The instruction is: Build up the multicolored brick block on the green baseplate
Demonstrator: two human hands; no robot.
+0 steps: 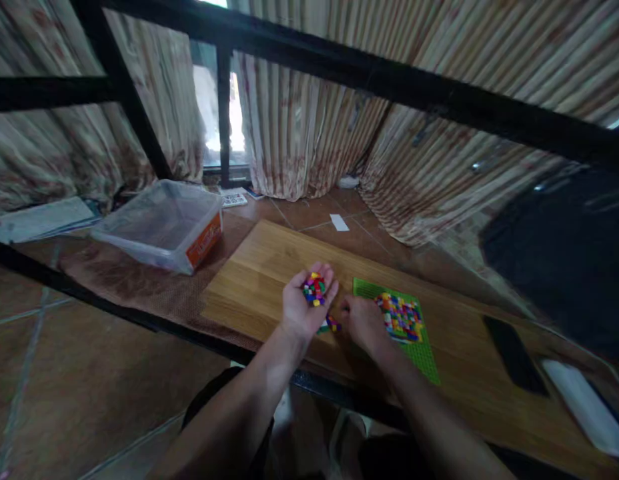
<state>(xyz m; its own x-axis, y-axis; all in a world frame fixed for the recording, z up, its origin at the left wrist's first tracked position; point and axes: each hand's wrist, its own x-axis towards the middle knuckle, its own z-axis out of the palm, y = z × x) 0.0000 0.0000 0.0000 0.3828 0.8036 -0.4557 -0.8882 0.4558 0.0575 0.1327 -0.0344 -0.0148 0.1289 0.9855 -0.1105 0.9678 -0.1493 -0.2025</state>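
Note:
My left hand (295, 310) is turned palm up and cupped around a small heap of colourful toy bricks (315, 289). Several loose bricks (333, 323) lie on the wooden board just below it, partly hidden by the wrist. Close on the right, my right hand (363, 321) has its fingers drawn together, pointing toward the left hand. Whether a brick sits between those fingertips cannot be made out. A green baseplate (425, 363) lies beyond the right hand, with a dense multicoloured patch of fitted bricks (403, 317) on it, partly covered by that hand.
The wooden board (269, 260) spans the workspace. At its left stands a clear plastic bin (162, 223) with an orange label. A black phone-like slab (514, 353) and a white slab (584, 403) lie at the right. A dark metal bar (339, 60) crosses in front of the curtains.

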